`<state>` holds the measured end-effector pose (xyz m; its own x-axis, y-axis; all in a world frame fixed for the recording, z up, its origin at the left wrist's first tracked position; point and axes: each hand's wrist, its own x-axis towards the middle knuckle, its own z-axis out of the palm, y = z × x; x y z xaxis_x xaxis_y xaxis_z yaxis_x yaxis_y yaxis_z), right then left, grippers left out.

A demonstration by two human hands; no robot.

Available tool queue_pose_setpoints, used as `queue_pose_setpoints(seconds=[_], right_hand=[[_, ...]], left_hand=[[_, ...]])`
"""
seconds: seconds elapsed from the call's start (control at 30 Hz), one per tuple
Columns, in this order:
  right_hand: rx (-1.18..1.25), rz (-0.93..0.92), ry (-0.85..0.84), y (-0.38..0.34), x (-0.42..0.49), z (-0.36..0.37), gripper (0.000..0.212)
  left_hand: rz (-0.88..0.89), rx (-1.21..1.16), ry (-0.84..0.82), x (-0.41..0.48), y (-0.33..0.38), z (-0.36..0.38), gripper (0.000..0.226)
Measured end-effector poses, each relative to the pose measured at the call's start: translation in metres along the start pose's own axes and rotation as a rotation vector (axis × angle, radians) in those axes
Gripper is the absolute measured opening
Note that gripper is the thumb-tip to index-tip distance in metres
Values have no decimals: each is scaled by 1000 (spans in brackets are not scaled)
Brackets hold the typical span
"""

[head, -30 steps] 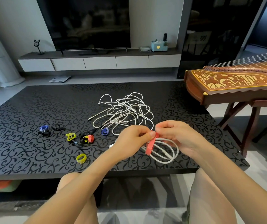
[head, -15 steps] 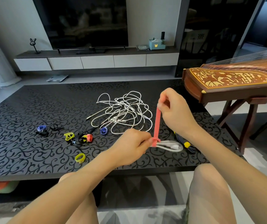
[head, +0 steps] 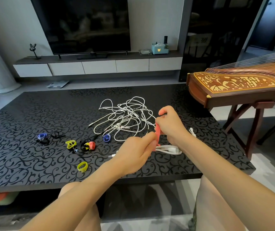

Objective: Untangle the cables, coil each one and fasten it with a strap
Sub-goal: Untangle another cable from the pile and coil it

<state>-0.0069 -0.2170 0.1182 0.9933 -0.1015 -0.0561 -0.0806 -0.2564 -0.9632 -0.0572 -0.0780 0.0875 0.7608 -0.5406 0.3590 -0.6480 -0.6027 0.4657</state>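
Plainly, step: fastening one coiled white cable with the red strap; a judgement, made from the strap being looped about the coil.
Left grip: fingers curled, pinching the coil where the strap crossed it; likely so that the loops could not spring apart.
Right grip: curled round the strap's free length, with red showing above and below the fist; held up and away from the coil, probably to draw the strap taut before wrapping it.
Coil: low over the desk near its front edge, between the two wrists; whether it touched the desk, I could not tell.
Tangle of white cables: loose on the desk behind the hands; not yet sorted.
Spare straps: yellow strap, blue strap and others lay left of the hands; handy for the coils to come.
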Motion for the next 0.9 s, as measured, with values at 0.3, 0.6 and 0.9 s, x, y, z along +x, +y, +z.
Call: queue_pose_setpoints(seconds=[0.3, 0.6, 0.9], right_hand=[[45, 60, 36, -3, 1, -6, 25], [-4, 70, 121, 7, 7, -10, 20], [38, 81, 200, 16, 23, -18, 29]], left_hand=[[-75, -45, -41, 10, 15, -2, 17], [89, 319, -145, 16, 17, 3, 49], [-31, 45, -123, 21, 15, 5, 44]])
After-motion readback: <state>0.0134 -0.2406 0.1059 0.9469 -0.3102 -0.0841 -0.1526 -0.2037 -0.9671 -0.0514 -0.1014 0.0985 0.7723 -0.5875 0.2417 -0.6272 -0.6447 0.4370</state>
